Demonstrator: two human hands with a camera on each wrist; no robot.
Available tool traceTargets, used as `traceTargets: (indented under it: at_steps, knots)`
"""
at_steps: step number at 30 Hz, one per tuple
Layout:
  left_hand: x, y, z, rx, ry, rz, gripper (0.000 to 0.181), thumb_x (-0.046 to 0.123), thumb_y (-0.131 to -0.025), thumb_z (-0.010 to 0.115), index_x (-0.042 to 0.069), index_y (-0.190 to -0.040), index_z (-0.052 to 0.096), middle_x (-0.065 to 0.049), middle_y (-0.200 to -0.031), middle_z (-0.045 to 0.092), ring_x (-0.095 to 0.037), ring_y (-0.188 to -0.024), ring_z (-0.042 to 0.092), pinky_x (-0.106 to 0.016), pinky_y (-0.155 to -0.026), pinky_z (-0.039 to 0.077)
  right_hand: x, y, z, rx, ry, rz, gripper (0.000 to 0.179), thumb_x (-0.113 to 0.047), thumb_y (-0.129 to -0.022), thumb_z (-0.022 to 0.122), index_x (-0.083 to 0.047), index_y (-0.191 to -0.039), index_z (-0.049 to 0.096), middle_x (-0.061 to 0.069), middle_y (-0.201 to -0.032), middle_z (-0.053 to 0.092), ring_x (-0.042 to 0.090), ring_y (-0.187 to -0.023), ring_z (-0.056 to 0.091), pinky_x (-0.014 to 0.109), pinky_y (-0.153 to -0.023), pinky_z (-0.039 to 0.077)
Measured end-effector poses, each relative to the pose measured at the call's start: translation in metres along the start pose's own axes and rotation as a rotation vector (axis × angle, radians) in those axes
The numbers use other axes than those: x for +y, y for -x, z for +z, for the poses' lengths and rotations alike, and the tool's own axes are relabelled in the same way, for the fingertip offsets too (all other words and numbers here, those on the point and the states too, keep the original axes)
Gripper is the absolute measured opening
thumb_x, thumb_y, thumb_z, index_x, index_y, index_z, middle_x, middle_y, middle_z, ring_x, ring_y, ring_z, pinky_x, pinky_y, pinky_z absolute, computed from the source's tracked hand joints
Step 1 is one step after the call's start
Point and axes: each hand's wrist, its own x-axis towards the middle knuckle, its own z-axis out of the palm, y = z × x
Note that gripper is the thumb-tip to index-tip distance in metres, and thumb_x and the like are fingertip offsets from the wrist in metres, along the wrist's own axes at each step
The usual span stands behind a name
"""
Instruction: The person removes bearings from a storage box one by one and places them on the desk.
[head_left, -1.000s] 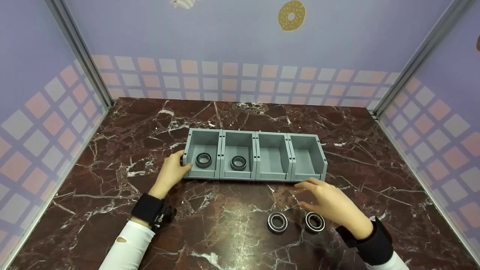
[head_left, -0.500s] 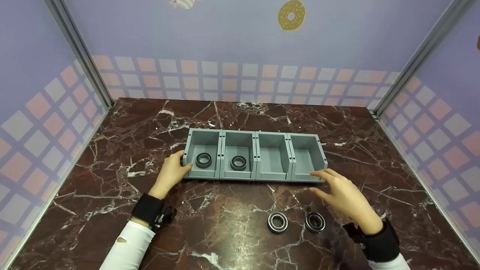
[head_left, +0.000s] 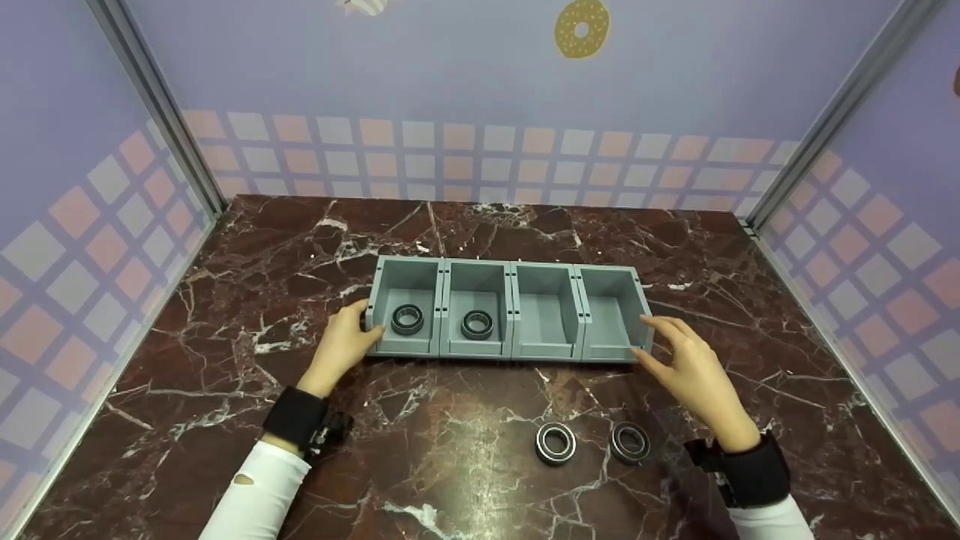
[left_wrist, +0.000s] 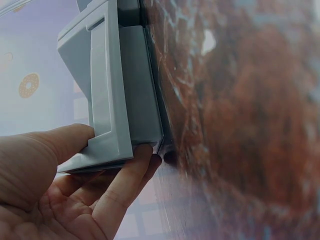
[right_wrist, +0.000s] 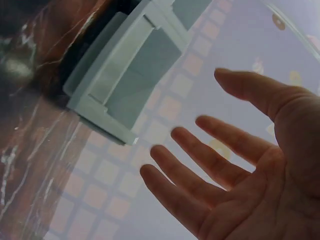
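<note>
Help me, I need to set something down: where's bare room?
Bare: dark-red marbled tabletop between white left sleeve and two black-and-silver metal rings, and behind the grey plastic four-bin row; its two right bins. Crowded: the row's ends, by left hand and right hand.

bins (left_wrist: pixel 102 82) cropped in wrist views, tabletop (left_wrist: pixel 255 125) blurred

Pale glare on glossy tabletop (head_left: pixel 472 465)

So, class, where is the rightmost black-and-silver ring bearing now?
In the head view, that bearing lies lower right on the dark-red marbled tabletop, right of another ring bearing.
</note>
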Motion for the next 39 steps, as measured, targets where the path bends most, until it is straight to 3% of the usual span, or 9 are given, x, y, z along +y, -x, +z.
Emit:
traceTargets:
  at_steps: [4, 9, 22, 29, 34, 39]
  knots:
    - [0.0, 0.0, 0.0, -0.005, -0.003, 0.0, 0.047, 0.0, -0.099, 0.064, -0.015, -0.142, 0.05, -0.033, -0.119, 0.066, -0.033, -0.081, 0.069, -0.036, -0.067, 0.047, 0.008, -0.004, 0.003, 0.02, -0.016, 0.042, 0.055, -0.007, -0.095, 0.076, 0.006, -0.144, 0.054, 0.03, -0.138, 0.055, 0.047, -0.12, 0.057, 0.057, -0.09, 0.047]
    - [0.0, 0.0, 0.0, -0.007, 0.0, 0.008, 0.047, -0.001, -0.1, 0.064, -0.015, -0.142, 0.05, -0.033, -0.119, 0.067, -0.028, -0.074, 0.067, -0.035, -0.064, 0.044, 0.016, -0.011, 0.007, 0.041, -0.031, 0.071, 0.058, -0.008, -0.095, 0.075, 0.009, -0.146, 0.051, 0.034, -0.139, 0.053, 0.051, -0.127, 0.052, 0.065, -0.101, 0.043]
    - [-0.001, 0.0, 0.0, 0.007, -0.003, 0.018, 0.046, -0.001, -0.099, 0.064, -0.014, -0.141, 0.052, -0.033, -0.12, 0.067, -0.035, -0.083, 0.07, -0.037, -0.069, 0.047, 0.038, -0.029, 0.014, 0.017, -0.079, 0.158, 0.066, -0.014, -0.099, 0.072, 0.011, -0.151, 0.041, 0.036, -0.146, 0.048, 0.052, -0.132, 0.048, 0.064, -0.107, 0.038]
    - [-0.001, 0.0, -0.001, 0.006, -0.01, 0.015, 0.047, 0.0, -0.099, 0.065, -0.015, -0.142, 0.051, -0.034, -0.123, 0.065, -0.04, -0.093, 0.07, -0.042, -0.075, 0.053, 0.047, -0.037, 0.021, -0.01, -0.1, 0.185, 0.07, -0.018, -0.1, 0.071, 0.012, -0.153, 0.037, 0.038, -0.146, 0.047, 0.053, -0.132, 0.049, 0.064, -0.104, 0.042]
    - [-0.001, -0.001, -0.001, -0.001, -0.012, 0.012, 0.049, 0.001, -0.099, 0.065, -0.016, -0.143, 0.049, -0.034, -0.122, 0.065, -0.036, -0.08, 0.068, -0.039, -0.069, 0.046, 0.051, -0.043, 0.024, -0.01, -0.137, 0.207, 0.07, -0.017, -0.1, 0.071, 0.012, -0.153, 0.036, 0.039, -0.145, 0.048, 0.053, -0.122, 0.057, 0.061, -0.099, 0.049]
    - [-0.001, 0.0, -0.001, -0.003, -0.014, 0.016, 0.048, 0.0, -0.099, 0.065, -0.016, -0.142, 0.049, -0.034, -0.125, 0.064, -0.038, -0.09, 0.07, -0.04, -0.072, 0.05, 0.051, -0.051, 0.027, -0.01, -0.147, 0.216, 0.069, -0.019, -0.1, 0.071, 0.012, -0.152, 0.037, 0.039, -0.142, 0.049, 0.053, -0.12, 0.059, 0.059, -0.098, 0.05]
